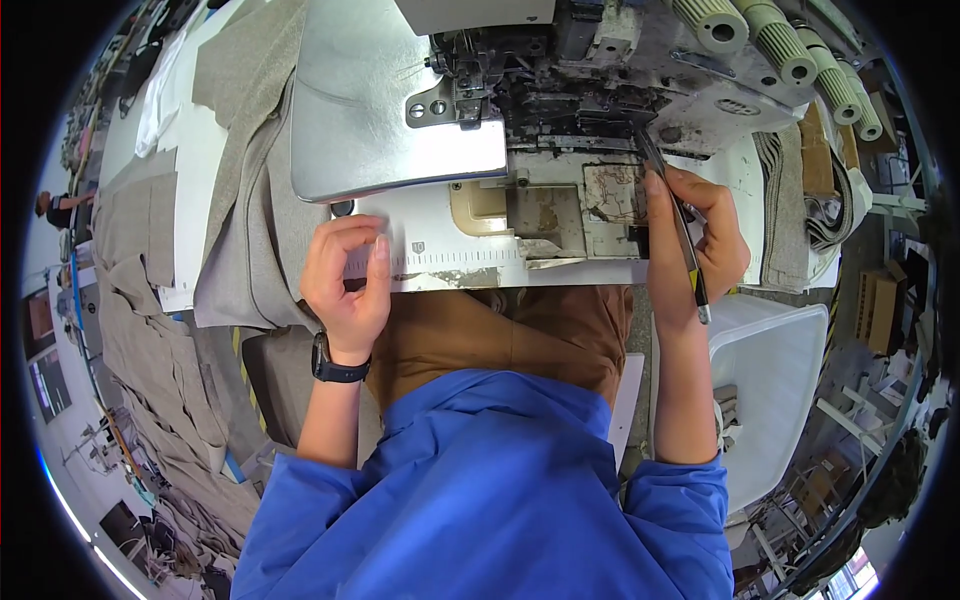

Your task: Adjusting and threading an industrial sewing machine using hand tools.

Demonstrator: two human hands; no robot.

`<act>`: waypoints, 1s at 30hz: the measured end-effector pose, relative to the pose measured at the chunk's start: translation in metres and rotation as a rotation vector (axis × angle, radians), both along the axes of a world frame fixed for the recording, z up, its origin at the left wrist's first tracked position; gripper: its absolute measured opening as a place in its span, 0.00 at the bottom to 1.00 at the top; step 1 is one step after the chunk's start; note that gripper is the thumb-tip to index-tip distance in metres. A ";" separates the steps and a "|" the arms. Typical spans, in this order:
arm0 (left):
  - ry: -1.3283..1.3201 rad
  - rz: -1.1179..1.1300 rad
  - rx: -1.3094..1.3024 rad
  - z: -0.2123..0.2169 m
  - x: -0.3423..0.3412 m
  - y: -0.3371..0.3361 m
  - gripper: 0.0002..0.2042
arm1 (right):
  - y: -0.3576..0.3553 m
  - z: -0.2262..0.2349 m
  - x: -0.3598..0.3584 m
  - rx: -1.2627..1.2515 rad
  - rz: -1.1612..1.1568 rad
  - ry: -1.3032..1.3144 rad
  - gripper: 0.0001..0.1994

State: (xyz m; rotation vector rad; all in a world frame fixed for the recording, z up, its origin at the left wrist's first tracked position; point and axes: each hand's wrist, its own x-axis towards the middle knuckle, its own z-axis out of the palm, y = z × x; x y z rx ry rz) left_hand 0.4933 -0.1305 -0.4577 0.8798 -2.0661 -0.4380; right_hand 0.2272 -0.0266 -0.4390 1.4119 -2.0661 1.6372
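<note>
An overlock sewing machine [400, 120] stands in front of me, with its front cover open and its dark, greasy inner parts [580, 120] exposed. My right hand [705, 225] holds a pair of long dark tweezers [680, 215] between thumb and fingers. The tweezers slant up and left, and their tip reaches in among the machine's parts, where its exact contact is hidden. At the machine's white front edge [430, 262], my left hand [345, 270] hovers with fingers loosely bent and the thumb raised apart from them. Nothing shows in it.
Grey cloth pieces [250, 220] hang over the table's left side, and more cloth [150, 350] is heaped beyond. Folded grey cloth [785, 220] lies right of the machine. A white plastic bin [770, 400] stands below my right forearm. Ribbed thread-cone holders [780, 45] stick out top right.
</note>
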 end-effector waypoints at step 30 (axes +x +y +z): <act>0.308 -1.045 0.929 0.079 -0.079 0.080 0.05 | -0.031 0.016 -0.157 -0.005 -0.072 -0.540 0.21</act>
